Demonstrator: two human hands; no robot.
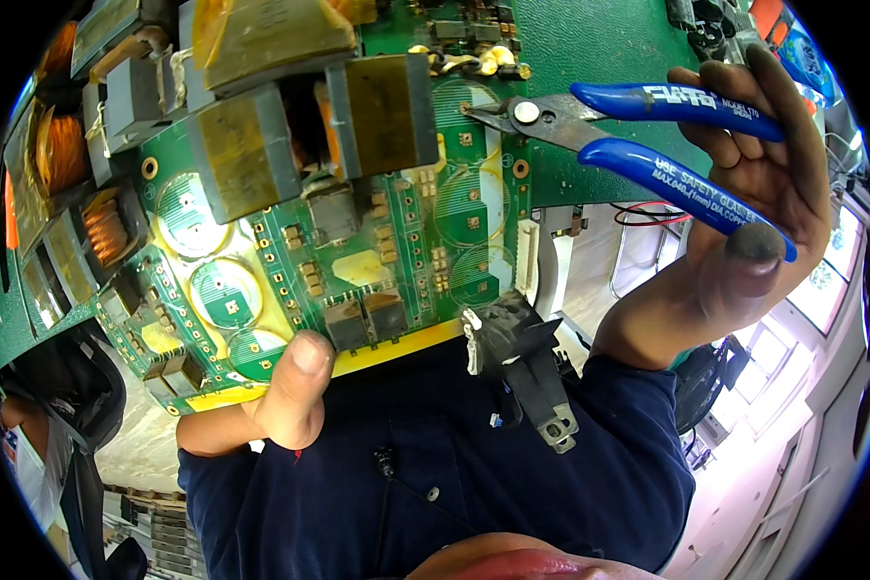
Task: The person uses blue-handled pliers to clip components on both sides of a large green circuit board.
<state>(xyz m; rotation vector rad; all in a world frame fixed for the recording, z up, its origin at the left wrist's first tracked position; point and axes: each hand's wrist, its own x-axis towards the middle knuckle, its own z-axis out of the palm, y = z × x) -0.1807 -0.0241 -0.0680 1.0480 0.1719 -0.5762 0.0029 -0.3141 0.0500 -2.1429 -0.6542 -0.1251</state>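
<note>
My left hand (295, 396) grips the near edge of a large green circuit board (280, 242), its thumb over the front and the other fingers hidden behind. My right hand (778, 184) holds blue-handled wire cutters (686, 188), thumb on the lower handle and fingers around the upper one. The handles are spread apart. The pointed jaws reach a solder pad inside a round outline at the board's upper right. Big taped transformers (246, 155) and a copper-wound coil (60, 153) stand on the board. Yellowish residue surrounds several round outlines.
A green mat (599, 39) covers the bench behind the board. A black bracket-like part (527, 367) with a metal end shows below the board's right corner. Tools and a blue item (804, 63) lie at the upper right. Another person's arm (24, 425) appears at the far left.
</note>
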